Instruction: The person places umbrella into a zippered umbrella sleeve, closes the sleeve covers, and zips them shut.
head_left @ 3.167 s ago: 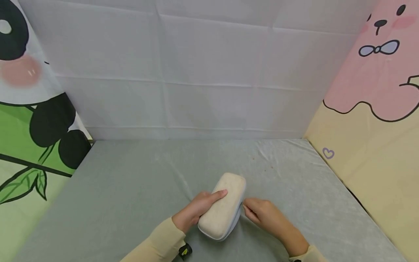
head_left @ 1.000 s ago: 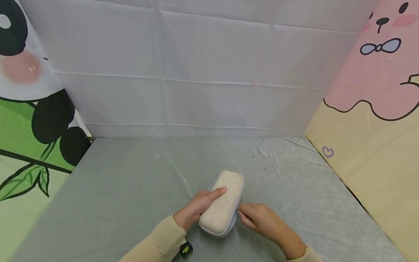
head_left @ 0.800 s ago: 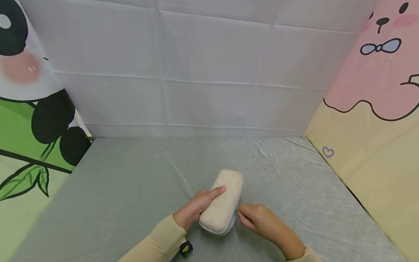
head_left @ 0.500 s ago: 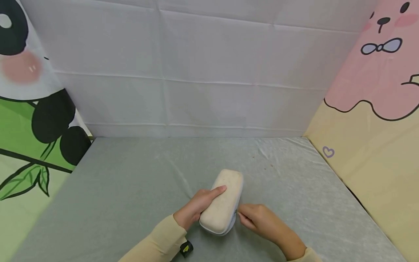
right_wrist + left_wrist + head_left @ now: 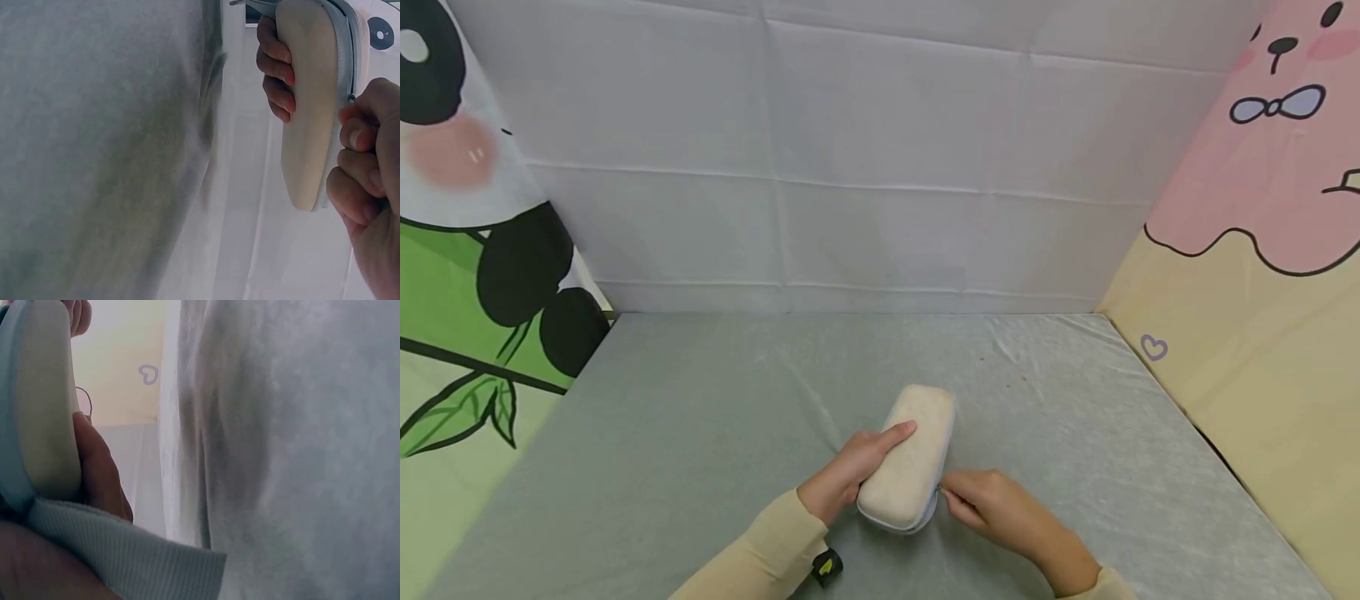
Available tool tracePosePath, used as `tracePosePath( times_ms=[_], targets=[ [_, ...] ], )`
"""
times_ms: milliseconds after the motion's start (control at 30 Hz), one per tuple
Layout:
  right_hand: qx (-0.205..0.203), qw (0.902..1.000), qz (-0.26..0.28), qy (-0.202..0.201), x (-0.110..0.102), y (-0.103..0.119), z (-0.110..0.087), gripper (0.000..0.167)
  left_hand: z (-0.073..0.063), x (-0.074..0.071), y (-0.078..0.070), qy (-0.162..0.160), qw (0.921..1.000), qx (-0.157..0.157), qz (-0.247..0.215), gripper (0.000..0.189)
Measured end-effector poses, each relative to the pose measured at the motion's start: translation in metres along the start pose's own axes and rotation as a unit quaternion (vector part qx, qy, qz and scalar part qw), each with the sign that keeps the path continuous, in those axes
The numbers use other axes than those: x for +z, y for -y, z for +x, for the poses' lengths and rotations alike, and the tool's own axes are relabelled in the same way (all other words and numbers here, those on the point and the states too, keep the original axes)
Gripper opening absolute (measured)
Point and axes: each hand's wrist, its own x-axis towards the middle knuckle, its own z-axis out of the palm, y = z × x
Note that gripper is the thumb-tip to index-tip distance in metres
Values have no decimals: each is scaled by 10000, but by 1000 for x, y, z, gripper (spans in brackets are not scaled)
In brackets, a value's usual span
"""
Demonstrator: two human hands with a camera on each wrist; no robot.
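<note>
In the head view a cream zip case (image 5: 906, 462) with light blue sides is held tilted above the grey cloth. My left hand (image 5: 853, 471) grips it from the left, thumb across the upper face; its fingers (image 5: 278, 78) curl under the cream far face in the right wrist view. At the case's right edge, my right hand (image 5: 996, 512) pinches the small zip pull (image 5: 352, 98) between thumb and bent forefinger, the other fingers curled in. Toward the near end, the zip's edges stand slightly apart with a dark line between. A ribbed grey-blue strap (image 5: 131, 550) hangs from that end.
Grey cloth (image 5: 700, 433) covers the table, with small brown specks (image 5: 1015, 381) right of centre. A white curtain (image 5: 865, 167) rises behind it. Printed panels flank it: a panda panel (image 5: 467, 275) at left, a pink bear panel (image 5: 1247, 183) at right.
My right hand has slid with the zip pull along the case's right edge toward its near end. The case has shifted slightly up in the head view; the left hand keeps its grip.
</note>
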Motion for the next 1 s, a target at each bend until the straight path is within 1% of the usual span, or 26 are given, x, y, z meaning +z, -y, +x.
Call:
tracePosePath(
  times_ms=[100, 167, 233, 367, 467, 633, 733, 900, 1000],
  targets=[
    [-72, 10000, -1, -45, 0, 0, 1, 21, 0, 0, -1, -15, 10000, 6, -10, 63],
    [-64, 10000, -18, -7, -1, 1, 2, 23, 0, 0, -1, 0, 10000, -3, -17, 63],
    [74, 10000, -10, 63, -1, 2, 2, 28, 0, 0, 0, -2, 10000, -11, -21, 63],
    [160, 9998, -33, 96, -1, 3, 2, 31, 0, 1, 0, -2, 10000, 0, -44, 61],
    [48, 9999, -53, 123, 0, 4, 2, 29, 0, 1, 1, -32, 10000, 0, -30, 61],
    [-65, 9998, -13, 208, 1, 7, 3, 24, 1, 0, 1, -189, 9998, 16, -20, 63],
    [-128, 9998, -64, 150, 3, 6, 3, 24, 2, -1, 2, -183, 9998, 36, -51, 62],
    [-26, 9999, 20, 124, 3, 5, 2, 25, 1, -2, 2, -151, 9999, -2, -82, 63],
    [21, 10000, -82, -5, 2, 4, 0, 22, 1, -2, 1, -135, 9998, -60, -130, 63]
  ],
)
